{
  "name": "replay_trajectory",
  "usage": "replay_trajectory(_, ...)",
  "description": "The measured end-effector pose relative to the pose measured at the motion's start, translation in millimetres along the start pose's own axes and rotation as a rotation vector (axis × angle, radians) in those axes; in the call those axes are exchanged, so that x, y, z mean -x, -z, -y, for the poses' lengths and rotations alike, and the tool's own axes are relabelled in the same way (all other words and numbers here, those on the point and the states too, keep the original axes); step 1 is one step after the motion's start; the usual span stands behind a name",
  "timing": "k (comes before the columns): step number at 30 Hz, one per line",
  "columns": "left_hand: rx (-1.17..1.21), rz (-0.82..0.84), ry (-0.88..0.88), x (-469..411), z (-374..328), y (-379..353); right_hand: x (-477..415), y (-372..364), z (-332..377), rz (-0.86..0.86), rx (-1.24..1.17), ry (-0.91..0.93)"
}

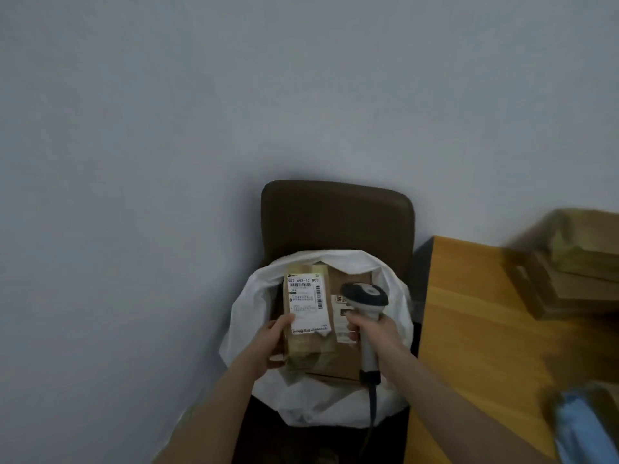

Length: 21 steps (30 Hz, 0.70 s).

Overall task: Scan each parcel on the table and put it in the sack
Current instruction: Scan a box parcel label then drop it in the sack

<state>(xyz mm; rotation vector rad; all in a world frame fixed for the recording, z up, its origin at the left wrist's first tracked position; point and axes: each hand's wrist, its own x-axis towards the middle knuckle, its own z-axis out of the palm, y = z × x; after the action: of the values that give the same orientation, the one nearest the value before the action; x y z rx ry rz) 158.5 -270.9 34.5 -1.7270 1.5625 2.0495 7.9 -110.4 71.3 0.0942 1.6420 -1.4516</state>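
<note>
Left hand (273,341) holds a brown parcel (306,346) by its lower left edge, thumb on the white shipping label (306,298), fingers (277,358) curled beneath. The parcel is held label-up directly over the open mouth of the white sack (249,296). Right hand (378,333) grips the handle of a grey barcode scanner (365,294), fingers (351,326) wrapped closed around it. The scanner head sits just right of the parcel, also over the sack mouth, and its dark cable (372,406) hangs down across the sack's front. One cardboard box (345,360) lies inside the sack, below the held parcel. The sack rests on a dark brown chair (335,216) set against a pale wall (167,128). An orange wooden table (469,313) stands right of the chair. Blurred cardboard boxes (576,272) sit at its far right, and a blue item (582,426), too blurred to identify, lies at its near right.
</note>
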Motion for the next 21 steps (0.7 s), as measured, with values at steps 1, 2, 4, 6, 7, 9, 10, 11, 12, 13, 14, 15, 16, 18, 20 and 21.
replay_trajectory(1,0.011,0.015,0.034,-14,0,14,-14,-16,-4,0.018,-0.005,-0.023)
replay_trajectory(2,0.021,0.023,0.055,-27,-2,26,-27,-32,-9,0.036,-0.012,-0.053)
replay_trajectory(4,0.013,0.018,0.059,-53,-7,43,-49,-60,-16,0.084,-0.010,-0.120)
replay_trajectory(6,-0.040,-0.015,0.048,-76,-12,53,-66,-84,-27,0.129,-0.025,-0.193)
replay_trajectory(7,-0.079,-0.040,0.033,-87,-13,56,-73,-92,-34,0.122,-0.039,-0.218)
replay_trajectory(9,-0.180,-0.079,-0.013,-105,-10,57,-85,-102,-44,0.059,-0.062,-0.239)
replay_trajectory(10,-0.267,-0.101,-0.037,-112,-8,56,-90,-104,-48,0.026,-0.068,-0.244)
replay_trajectory(11,-0.372,-0.135,-0.060,-119,-6,53,-96,-104,-50,-0.004,-0.074,-0.238)
replay_trajectory(12,-0.460,-0.180,-0.081,-125,-5,49,-102,-102,-51,-0.034,-0.073,-0.220)
replay_trajectory(13,-0.516,-0.227,-0.093,-131,-6,45,-108,-100,-50,-0.065,-0.066,-0.199)
replay_trajectory(14,-0.556,-0.271,-0.094,-138,-8,43,-114,-96,-50,-0.095,-0.057,-0.172)
replay_trajectory(15,-0.600,-0.316,-0.088,-144,-11,41,-120,-92,-49,-0.120,-0.054,-0.143)
replay_trajectory(16,-0.645,-0.367,-0.082,-150,-14,41,-126,-88,-49,-0.132,-0.053,-0.113)
replay_trajectory(18,-0.736,-0.481,-0.086,-160,-17,42,-137,-81,-51,-0.139,-0.049,-0.095)
replay_trajectory(20,-0.830,-0.581,-0.117,-168,-17,39,-144,-78,-54,-0.135,-0.063,-0.107)
replay_trajectory(21,-0.856,-0.601,-0.124,-172,-16,33,-149,-77,-56,-0.135,-0.073,-0.115)
